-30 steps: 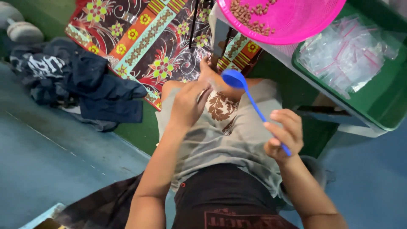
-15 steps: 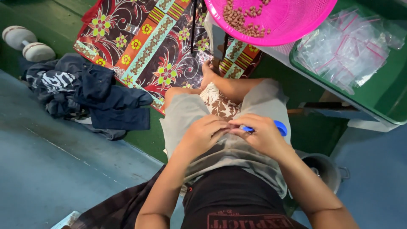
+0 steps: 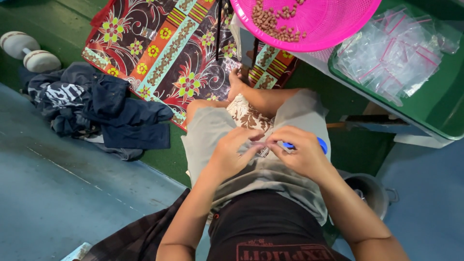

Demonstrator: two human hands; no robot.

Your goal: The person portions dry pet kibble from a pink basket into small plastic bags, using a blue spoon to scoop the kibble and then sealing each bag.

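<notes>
Soft, even daylight, fairly bright, with colours saturated; shadows are faint and diffuse; mild glare glints off the clear plastic bags (image 3: 391,53) in the green tray (image 3: 442,108); focus is mostly sharp, though the fingers blur slightly; wide-angle stretching bends lines towards the frame's corners.

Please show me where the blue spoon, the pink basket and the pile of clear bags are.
blue spoon (image 3: 321,144): head view, on its blue bowl beside the right hand.
pink basket (image 3: 338,24): head view, on its bare mesh wall.
pile of clear bags (image 3: 391,53): head view, middle of the pile.
</notes>
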